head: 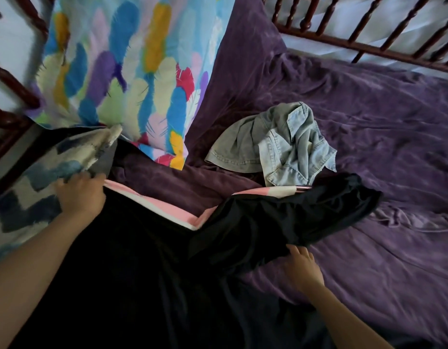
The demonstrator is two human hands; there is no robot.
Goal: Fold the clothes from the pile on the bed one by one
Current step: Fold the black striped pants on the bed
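Honestly, with the black garment (142, 273) spread across the near side of the bed (369, 147), left hand (79, 195) curling its fingers over the far-left edge and right hand (303, 268) pinching the right flap, a lopsided pull could bunch it and drag the pink cloth (167, 205) along.

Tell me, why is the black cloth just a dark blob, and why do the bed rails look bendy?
Head view: the black cloth is too dark for the camera, so its folds vanish; the wide-angle lens bows the bed rails; the left edge looks smeared by blur.
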